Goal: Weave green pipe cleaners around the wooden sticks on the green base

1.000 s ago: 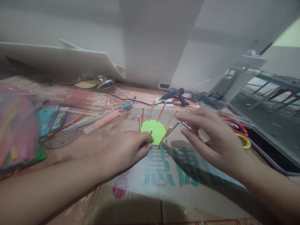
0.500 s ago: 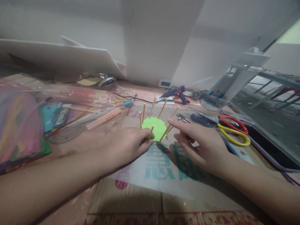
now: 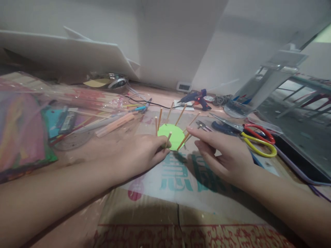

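A bright green disc (image 3: 173, 135) lies on the work surface with several short wooden sticks standing up around its rim, some leaning outward. At the disc's near left edge, my left hand (image 3: 144, 150) pinches one wooden stick (image 3: 169, 136) low down between thumb and fingers. My right hand (image 3: 224, 151) is on the disc's right side, its index finger stretched out and its fingertip at the top of a tilted stick (image 3: 183, 140). The thumb is apart from that finger, with nothing gripped between them. The other right fingers are curled and partly hidden.
A glue gun (image 3: 195, 98) with a red light lies behind the disc. Scissors (image 3: 248, 137), pliers (image 3: 203, 125) and a phone (image 3: 302, 156) are to the right, near a clear container (image 3: 261, 89). Bagged sticks (image 3: 85, 96) and colourful packaged material (image 3: 23, 134) lie left.
The view has shifted slightly, so the background sits a little higher. Both hands keep nearly the same positions at the disc, the left still pinching its stick.
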A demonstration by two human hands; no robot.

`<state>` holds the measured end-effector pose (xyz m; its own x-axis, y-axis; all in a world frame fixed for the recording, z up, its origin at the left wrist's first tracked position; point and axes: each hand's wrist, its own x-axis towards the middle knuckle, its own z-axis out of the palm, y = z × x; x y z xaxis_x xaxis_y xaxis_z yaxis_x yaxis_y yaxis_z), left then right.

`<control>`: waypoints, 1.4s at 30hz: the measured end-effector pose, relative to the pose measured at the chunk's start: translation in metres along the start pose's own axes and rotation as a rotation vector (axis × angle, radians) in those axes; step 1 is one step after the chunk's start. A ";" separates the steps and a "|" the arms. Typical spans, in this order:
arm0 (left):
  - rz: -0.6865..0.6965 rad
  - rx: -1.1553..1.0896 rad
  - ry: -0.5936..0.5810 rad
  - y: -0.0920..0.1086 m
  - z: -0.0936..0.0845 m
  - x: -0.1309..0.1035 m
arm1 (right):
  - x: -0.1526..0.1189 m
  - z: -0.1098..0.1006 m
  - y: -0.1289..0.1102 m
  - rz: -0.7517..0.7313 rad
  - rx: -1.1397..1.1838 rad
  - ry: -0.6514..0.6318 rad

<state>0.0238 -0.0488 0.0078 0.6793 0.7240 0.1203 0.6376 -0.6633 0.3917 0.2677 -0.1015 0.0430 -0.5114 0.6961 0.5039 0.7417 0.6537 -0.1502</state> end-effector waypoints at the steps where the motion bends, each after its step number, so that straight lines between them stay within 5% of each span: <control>1: 0.002 0.002 0.003 0.000 0.000 0.000 | 0.000 0.000 0.000 0.000 0.004 0.003; 9: 0.006 -0.017 0.004 0.003 -0.002 0.001 | -0.001 -0.001 -0.005 0.001 0.058 0.038; 14: -0.011 0.004 -0.008 0.004 -0.003 0.001 | -0.001 0.005 -0.011 0.150 0.222 0.145; 25: -0.002 0.067 -0.004 0.005 -0.006 0.002 | -0.001 0.013 -0.013 0.192 0.199 0.000; 34: 0.016 0.054 0.022 0.004 -0.003 0.001 | 0.003 0.028 -0.011 0.431 0.285 -0.154; 42: 0.013 0.042 0.017 0.003 -0.002 0.002 | 0.007 0.033 -0.009 0.395 0.256 -0.121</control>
<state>0.0261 -0.0492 0.0110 0.6815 0.7181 0.1412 0.6434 -0.6799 0.3518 0.2434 -0.0929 0.0199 -0.2704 0.9252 0.2664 0.7665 0.3743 -0.5219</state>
